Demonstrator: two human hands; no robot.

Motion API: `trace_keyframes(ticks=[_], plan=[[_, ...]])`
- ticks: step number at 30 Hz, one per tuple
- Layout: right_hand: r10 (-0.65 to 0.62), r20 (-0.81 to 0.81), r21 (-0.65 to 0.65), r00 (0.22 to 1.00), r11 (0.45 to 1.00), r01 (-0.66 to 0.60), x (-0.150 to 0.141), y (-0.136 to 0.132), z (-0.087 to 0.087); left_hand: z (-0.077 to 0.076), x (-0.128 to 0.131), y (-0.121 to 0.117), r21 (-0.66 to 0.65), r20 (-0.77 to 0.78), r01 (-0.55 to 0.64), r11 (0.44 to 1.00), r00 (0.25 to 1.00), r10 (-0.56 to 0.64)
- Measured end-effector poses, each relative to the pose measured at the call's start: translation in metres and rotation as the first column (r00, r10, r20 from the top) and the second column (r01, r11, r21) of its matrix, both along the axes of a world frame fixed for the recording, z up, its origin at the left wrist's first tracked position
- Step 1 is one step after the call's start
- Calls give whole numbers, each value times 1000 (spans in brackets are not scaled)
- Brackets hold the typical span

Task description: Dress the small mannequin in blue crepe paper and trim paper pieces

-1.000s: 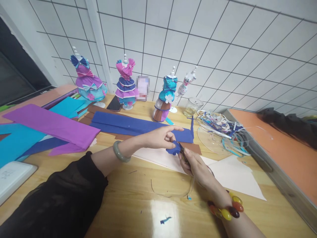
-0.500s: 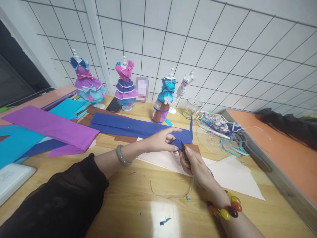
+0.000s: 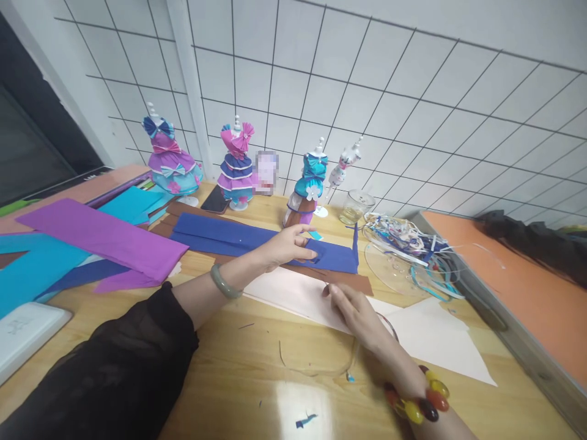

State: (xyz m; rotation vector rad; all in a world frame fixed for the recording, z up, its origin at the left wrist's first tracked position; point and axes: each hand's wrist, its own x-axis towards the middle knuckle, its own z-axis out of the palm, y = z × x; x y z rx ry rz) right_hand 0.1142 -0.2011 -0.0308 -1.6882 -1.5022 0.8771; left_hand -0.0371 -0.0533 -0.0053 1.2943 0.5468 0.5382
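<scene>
My left hand [image 3: 290, 245] is over the long dark blue strip of crepe paper [image 3: 215, 235], thumb and fingers closed on a small dark blue paper piece [image 3: 316, 251] that blends into the strip. Lower and to the right, the fingers of my right hand [image 3: 355, 308] are curled around small scissors. Most of the scissors is hidden in the hand; a dark curved edge [image 3: 389, 326] shows past the palm. White paper [image 3: 291, 292] lies under and beside the right hand, with brown paper [image 3: 351, 282] partly beneath the blue strip.
Mini dress forms in paper dresses, including a teal one [image 3: 315, 177], stand along the wall. Purple paper [image 3: 101, 235] lies left. A glass [image 3: 356, 206] and a tangle of ribbon scraps [image 3: 403, 235] sit at the back right, near a raised orange surface [image 3: 513, 281].
My hands have moved apart: the left went slightly left and up with the blue piece, the right drew down and away. The scissors' dark blades no longer touch the piece.
</scene>
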Motion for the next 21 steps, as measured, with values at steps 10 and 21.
trace_keyframes(ticks=[10, 21], plan=[[337, 387, 50, 858, 922, -385, -11, -3, -6, 0, 1, -3, -8, -28, -14, 1000, 1000, 14], [-151, 45, 343, 988, 931, 126, -4, -5, -3, -7, 3, -15, 158, -70, 184, 970, 982, -175]])
